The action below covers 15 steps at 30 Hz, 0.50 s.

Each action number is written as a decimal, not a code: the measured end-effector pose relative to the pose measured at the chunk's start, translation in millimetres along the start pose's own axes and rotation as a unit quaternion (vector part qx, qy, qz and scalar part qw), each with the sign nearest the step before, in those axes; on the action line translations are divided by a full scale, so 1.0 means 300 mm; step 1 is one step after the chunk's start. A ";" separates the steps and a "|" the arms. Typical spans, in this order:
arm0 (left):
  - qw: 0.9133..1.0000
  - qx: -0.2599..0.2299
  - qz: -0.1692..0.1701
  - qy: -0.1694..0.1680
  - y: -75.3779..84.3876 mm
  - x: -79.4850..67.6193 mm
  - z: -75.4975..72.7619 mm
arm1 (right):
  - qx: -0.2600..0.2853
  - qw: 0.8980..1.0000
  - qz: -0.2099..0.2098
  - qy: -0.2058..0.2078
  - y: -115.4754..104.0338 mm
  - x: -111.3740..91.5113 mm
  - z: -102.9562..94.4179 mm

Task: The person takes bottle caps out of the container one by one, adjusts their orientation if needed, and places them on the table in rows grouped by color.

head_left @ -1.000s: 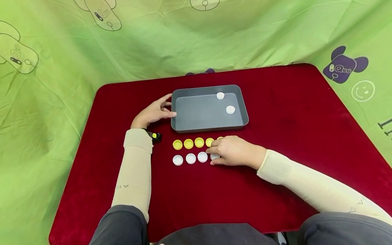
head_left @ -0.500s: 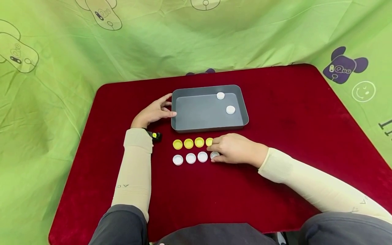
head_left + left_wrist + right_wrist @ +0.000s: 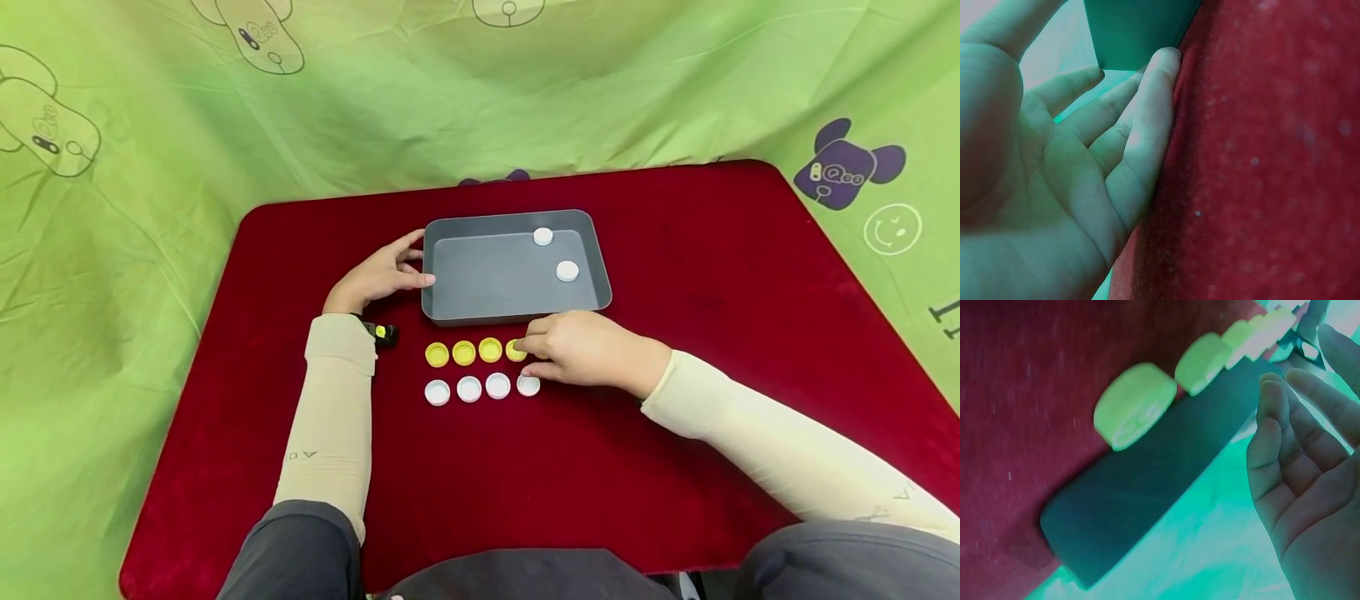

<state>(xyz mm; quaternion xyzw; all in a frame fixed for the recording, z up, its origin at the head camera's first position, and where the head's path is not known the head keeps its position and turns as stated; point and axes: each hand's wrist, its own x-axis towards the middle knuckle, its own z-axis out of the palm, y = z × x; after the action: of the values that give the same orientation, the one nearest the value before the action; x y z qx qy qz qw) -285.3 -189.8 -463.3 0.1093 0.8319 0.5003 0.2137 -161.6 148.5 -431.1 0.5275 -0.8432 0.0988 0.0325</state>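
Note:
My left hand (image 3: 382,271) rests at the left side of a grey rectangular tray (image 3: 487,283). Its thumb lies over the rim, and in the left wrist view the fairly straight fingers touch the tray's outer wall (image 3: 1138,31). My right hand (image 3: 581,348) hovers over the right end of a row of yellow bottle caps (image 3: 490,350), fingertips just at one cap. Nothing shows between its loosely bent fingers in the right wrist view. Nearer me is a row of white caps (image 3: 498,386), hollow side up. The right hand partly hides the yellow row.
Two white caps, one near the tray's right side (image 3: 567,271) and one near its back wall (image 3: 543,237), lie inside the tray. Everything sits on a red cloth-covered table (image 3: 465,475). A green printed curtain (image 3: 375,108) hangs behind.
My right hand has shifted away from the white row toward the yellow row, slightly rightward, uncovering the rightmost white cap. My left hand stays at the tray.

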 end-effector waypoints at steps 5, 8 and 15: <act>1.000 -0.002 0.004 0.001 -0.003 0.001 -0.001 | -0.006 1.000 0.010 0.027 0.027 -0.003 -0.023; 1.000 -0.002 0.003 0.001 -0.003 0.001 -0.001 | -0.007 0.999 0.015 0.034 0.041 -0.003 -0.032; 1.000 -0.006 0.003 0.000 -0.002 -0.001 0.001 | -0.014 0.999 0.024 0.037 0.068 -0.001 -0.043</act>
<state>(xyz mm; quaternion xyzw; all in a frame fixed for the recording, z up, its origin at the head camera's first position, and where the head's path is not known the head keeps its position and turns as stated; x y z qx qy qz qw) -284.9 -190.1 -463.8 0.1106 0.8286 0.5060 0.2124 -180.5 160.0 -421.2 0.5026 -0.8551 0.1074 0.0686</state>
